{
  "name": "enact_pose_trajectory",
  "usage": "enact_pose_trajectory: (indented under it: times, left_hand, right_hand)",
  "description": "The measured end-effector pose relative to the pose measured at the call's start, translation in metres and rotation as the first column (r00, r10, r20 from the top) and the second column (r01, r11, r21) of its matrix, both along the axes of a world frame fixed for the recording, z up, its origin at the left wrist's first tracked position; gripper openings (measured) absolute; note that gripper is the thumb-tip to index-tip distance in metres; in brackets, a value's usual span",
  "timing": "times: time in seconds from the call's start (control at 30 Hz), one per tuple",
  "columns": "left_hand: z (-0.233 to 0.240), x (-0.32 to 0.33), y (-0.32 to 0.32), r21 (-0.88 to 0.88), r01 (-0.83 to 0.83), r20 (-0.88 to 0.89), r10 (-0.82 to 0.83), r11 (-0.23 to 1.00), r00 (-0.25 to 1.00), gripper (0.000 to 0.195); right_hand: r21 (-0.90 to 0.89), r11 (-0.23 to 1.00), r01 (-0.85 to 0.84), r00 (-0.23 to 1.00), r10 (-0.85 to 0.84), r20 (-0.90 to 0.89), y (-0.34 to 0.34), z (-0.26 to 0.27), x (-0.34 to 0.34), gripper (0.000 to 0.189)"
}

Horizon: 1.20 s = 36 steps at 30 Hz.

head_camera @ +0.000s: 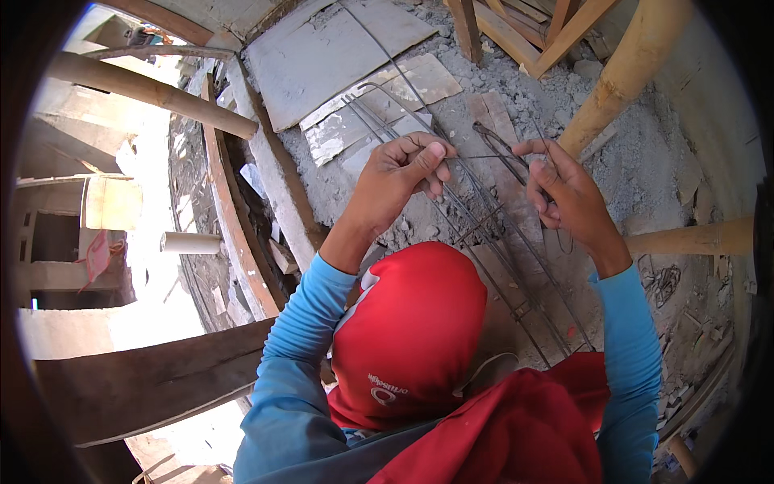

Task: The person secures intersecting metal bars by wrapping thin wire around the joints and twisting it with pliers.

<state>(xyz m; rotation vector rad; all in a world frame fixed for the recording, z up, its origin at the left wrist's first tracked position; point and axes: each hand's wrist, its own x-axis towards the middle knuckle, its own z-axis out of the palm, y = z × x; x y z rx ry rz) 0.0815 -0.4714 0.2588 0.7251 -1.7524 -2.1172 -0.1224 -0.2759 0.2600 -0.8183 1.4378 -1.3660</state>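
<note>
Between my two hands runs a thin piece of metal wire [481,158]. My left hand [411,162] pinches its one end between thumb and fingers, over a bundle of long steel rebars [478,212]. At the right, my right hand [559,184] holds the other side of the wire, and a pair of pincers [500,145] lies against its fingers, the handles partly hidden. Small cross ties of metal join the rebars, which run from the upper left down towards my knee [429,327] in red cloth. A loose loop of wire hangs below my right hand.
Bamboo poles [617,85] stand at the right, beside timber pieces [568,36] at the top. Flat boards [326,60] lie on the rubble ahead. A concrete edge [278,163] and a wooden plank [233,242] border the left side, with a brown beam [151,375] lower down.
</note>
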Motion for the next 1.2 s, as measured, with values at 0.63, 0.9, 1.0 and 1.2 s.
enact_pose_trajectory:
  times: [0.63, 0.9, 1.0, 1.2]
  left_hand:
    - [0.076, 0.011, 0.09, -0.097, -0.263, -0.106, 0.252, 0.96, 0.962, 0.038]
    - [0.106, 0.102, 0.061, -0.777, -0.169, 0.247, 0.54, 0.607, 0.805, 0.053]
    - [0.093, 0.156, 0.048, -0.932, 0.19, 0.361, 0.752, 0.308, 0.552, 0.044]
    - [0.064, 0.284, 0.061, -0.844, 0.496, 0.364, 0.896, 0.203, 0.254, 0.036]
  right_hand:
    - [-0.094, 0.979, -0.182, 0.895, 0.205, 0.396, 0.059, 0.007, 0.048, 0.033]
    - [-0.119, 0.969, 0.218, 0.949, -0.182, 0.259, 0.031, -0.024, -0.002, 0.035]
    - [-0.065, 0.974, 0.219, 0.968, -0.208, 0.143, 0.031, -0.048, -0.028, 0.023]
    - [0.012, 0.972, 0.234, 0.97, -0.233, -0.07, 0.036, -0.116, -0.041, 0.025]
